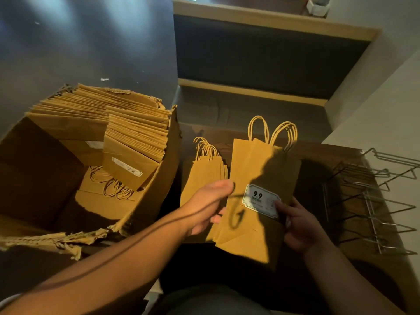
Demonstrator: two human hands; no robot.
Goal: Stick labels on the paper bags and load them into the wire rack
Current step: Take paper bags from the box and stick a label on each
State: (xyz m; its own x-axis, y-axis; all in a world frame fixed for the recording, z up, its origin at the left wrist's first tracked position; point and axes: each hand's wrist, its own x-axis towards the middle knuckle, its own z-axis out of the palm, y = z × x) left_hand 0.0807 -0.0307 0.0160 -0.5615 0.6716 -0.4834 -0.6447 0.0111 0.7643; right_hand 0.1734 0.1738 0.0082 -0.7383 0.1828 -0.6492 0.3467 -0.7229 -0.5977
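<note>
Closest to me, the right hand (302, 226) grips the lower right edge of a paper bag (256, 178), thumb pressing the corner of the white label (261, 198) on its face. The left hand (211, 205) has fingers curled round the bag's left edge. If that thumb slides, I'd expect the label to crease or sit crooked. Behind lies a small stack of bags (204, 171); the wire rack (375, 201) waits at right, the torn carton (86, 160) at left.

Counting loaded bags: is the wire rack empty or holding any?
Empty: the wire rack shows only bare prongs; the labelled bag is in hand.
</note>
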